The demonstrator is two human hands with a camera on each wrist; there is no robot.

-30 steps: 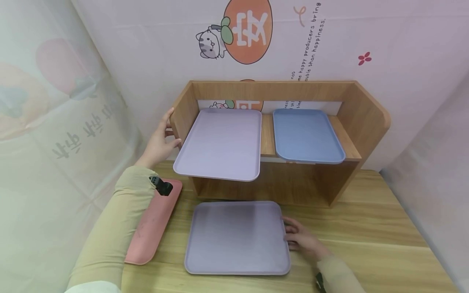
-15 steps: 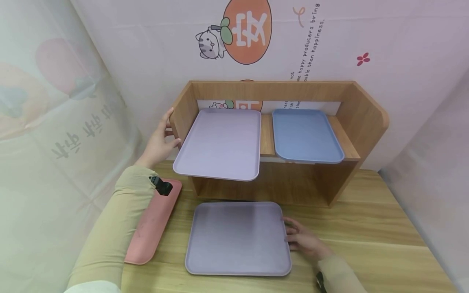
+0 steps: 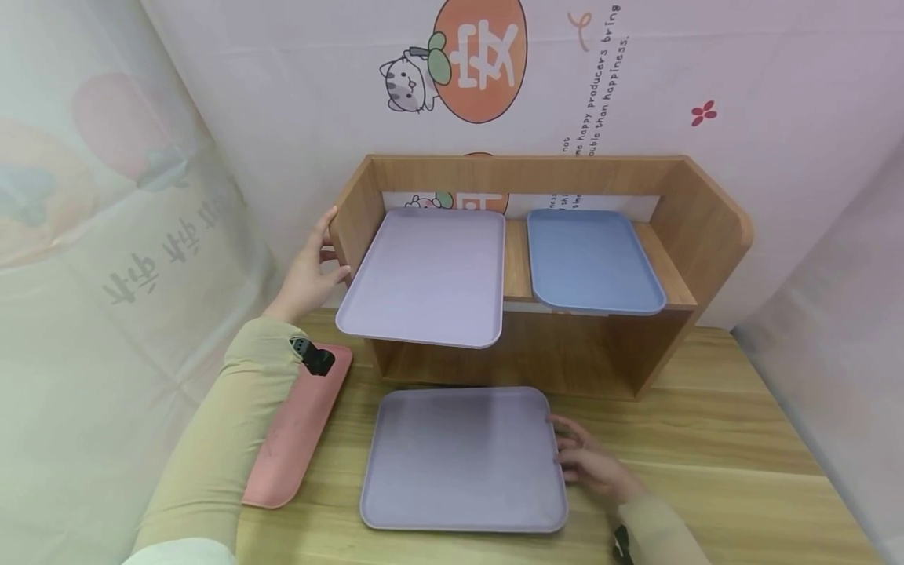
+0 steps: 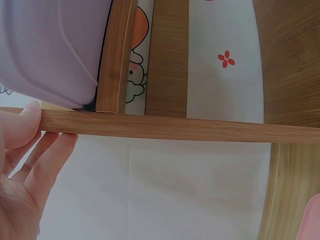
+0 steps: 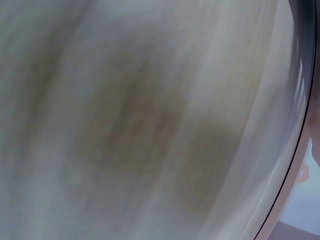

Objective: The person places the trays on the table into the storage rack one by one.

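Note:
My left hand (image 3: 308, 271) grips the left side panel (image 4: 165, 126) of a wooden desktop shelf (image 3: 526, 174), thumb on one face and fingers on the other. Beside it, a lilac tray (image 3: 431, 275) lies on the upper shelf board, its front end jutting past the edge. A second lilac tray (image 3: 462, 463) lies on the table before the shelf. My right hand (image 3: 589, 463) holds that tray's right edge with bent fingers; the underside of the grip is hidden. The right wrist view is mostly a blur.
A smaller blue tray (image 3: 593, 259) rests on the right half of the upper board. On the table (image 3: 734, 439), a pink tray (image 3: 300, 431) lies partly under my left forearm. Printed white sheets (image 3: 777, 196) hang behind and at both sides.
The lilac tray on the table has shifted slightly to the right together with my right hand. My left hand keeps its place on the side panel.

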